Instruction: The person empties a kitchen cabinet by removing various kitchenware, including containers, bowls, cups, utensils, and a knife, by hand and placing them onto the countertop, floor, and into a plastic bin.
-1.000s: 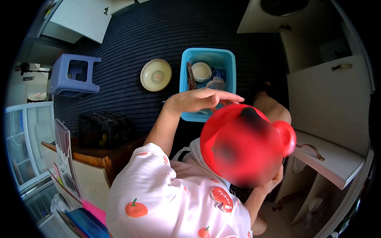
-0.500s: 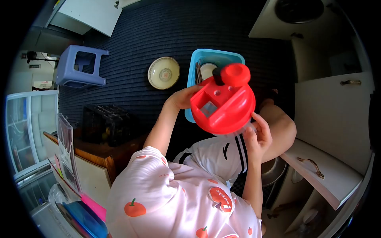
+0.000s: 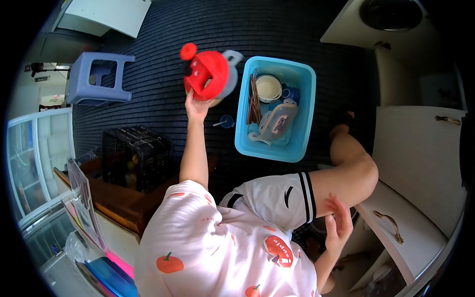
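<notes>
My left hand (image 3: 198,106) is stretched forward, closed on the near edge of a red-topped slicer (image 3: 210,74) with a grey lower part and handle. The slicer is over the floor left of the blue tub, covering most of the cream bowl (image 3: 215,103). Near my right knee, my right hand (image 3: 339,222) is raised with its fingers apart, holding nothing. Inside the blue tub (image 3: 241,111) are a white bowl (image 3: 268,88), brown chopsticks (image 3: 254,101), a blue cup (image 3: 291,93) and a lidded clear box (image 3: 280,121).
A small blue item (image 3: 226,121) lies between the tub and my left arm. A purple stool (image 3: 99,79) stands at the left, with a black crate (image 3: 136,156) nearer me. White cabinets (image 3: 415,158) with an open drawer (image 3: 401,232) line the right.
The red slicer has moved from in front of me, over the tub, to the left in my left hand. My right hand has let go of it and drawn back toward my knee.
</notes>
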Motion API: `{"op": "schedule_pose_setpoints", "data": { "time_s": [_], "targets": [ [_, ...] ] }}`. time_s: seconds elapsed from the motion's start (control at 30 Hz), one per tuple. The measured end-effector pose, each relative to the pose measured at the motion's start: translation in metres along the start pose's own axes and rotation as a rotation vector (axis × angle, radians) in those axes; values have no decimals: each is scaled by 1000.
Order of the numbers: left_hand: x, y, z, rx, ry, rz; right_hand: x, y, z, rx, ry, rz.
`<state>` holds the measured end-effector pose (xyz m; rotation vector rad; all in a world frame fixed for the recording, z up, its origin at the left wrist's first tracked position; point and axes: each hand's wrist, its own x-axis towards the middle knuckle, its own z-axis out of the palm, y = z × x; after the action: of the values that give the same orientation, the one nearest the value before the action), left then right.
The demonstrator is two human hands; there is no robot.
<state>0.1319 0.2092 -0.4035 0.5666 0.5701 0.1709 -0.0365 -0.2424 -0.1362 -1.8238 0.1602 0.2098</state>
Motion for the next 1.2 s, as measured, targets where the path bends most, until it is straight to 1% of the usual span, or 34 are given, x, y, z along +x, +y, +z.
{"op": "schedule_pose_setpoints", "data": {
  "time_s": [0.03,0.07,0.13,0.2,0.23,0.33,0.43,0.53,0.63,0.73,0.97,1.03,1.13,1.2],
  "targets": [
    [13,-4,-17,-22,96,30,-12,0,-3,122,55,59],
    [22,-8,-31,-45,194,60,-21,-1,-9,133,80,95],
    [42,-11,-51,-38,303,69,-42,3,-23,230,110,127],
    [53,-12,-65,-27,432,73,-65,14,-38,392,151,144],
    [64,-12,-83,-14,454,38,-73,16,-45,363,170,176],
    [70,-16,-90,19,574,29,-86,20,-60,366,244,229],
    [70,-19,-95,-37,617,39,-95,26,-72,393,271,209],
    [75,-28,-117,25,552,49,-93,24,-73,384,299,227],
    [72,-24,-114,30,520,32,-89,25,-72,395,274,189],
    [74,-18,-104,42,649,20,-90,31,-71,420,261,173],
    [77,-15,-111,155,738,-25,-108,43,-73,477,302,167],
    [77,-16,-110,196,761,0,-117,46,-76,491,322,173],
    [73,-20,-96,483,946,252,-131,52,-80,506,343,144],
    [63,-21,-77,776,1066,437,-141,55,-82,515,357,127]
  ]
}}
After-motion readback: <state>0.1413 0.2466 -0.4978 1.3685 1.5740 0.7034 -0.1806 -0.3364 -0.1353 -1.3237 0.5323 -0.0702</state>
